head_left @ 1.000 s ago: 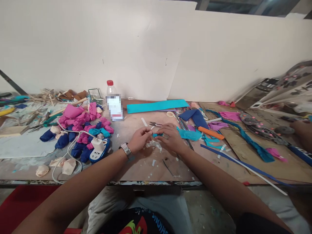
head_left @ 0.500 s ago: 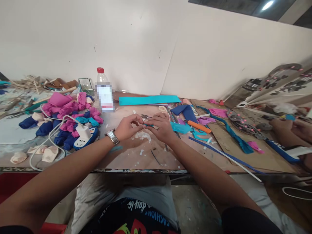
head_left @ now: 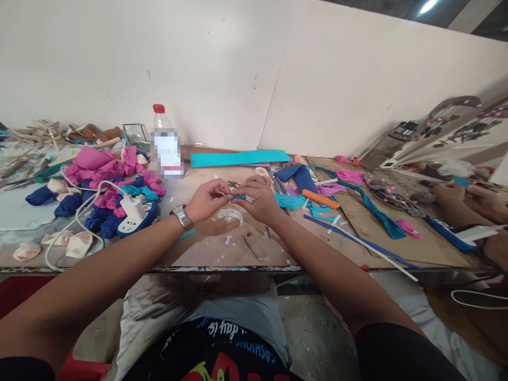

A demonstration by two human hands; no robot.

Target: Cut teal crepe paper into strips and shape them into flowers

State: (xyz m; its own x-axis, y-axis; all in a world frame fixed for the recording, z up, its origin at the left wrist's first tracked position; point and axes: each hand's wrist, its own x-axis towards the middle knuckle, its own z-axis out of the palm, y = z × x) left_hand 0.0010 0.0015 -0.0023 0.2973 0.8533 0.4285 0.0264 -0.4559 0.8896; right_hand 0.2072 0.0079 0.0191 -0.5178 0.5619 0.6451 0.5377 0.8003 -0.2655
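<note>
Over the middle of the table, my left hand [head_left: 208,201] and my right hand [head_left: 259,201] meet fingertip to fingertip. Between them is a small teal strip [head_left: 238,197], paper or cloth, mostly covered by the fingers. Both hands are closed in a pinch on it. A wristwatch [head_left: 182,217] sits on my left wrist. Just behind the hands lies a dark tool [head_left: 233,184], partly hidden, perhaps scissors. A roll of tape [head_left: 261,171] rests beyond my right hand, and a long turquoise strip [head_left: 240,158] lies along the back.
Left are pink and navy crumpled pieces [head_left: 99,169], a power strip [head_left: 133,225] with a white cable, and a bottle [head_left: 161,120]. Right are an orange utility knife [head_left: 319,199], a white stick [head_left: 381,256] and cardboard [head_left: 357,222]. Another person's hands [head_left: 468,201] work at far right.
The view has shifted slightly, so everything sits a little higher and further left. Both hands keep their pinch on the teal strip, with fingers moved only slightly.
</note>
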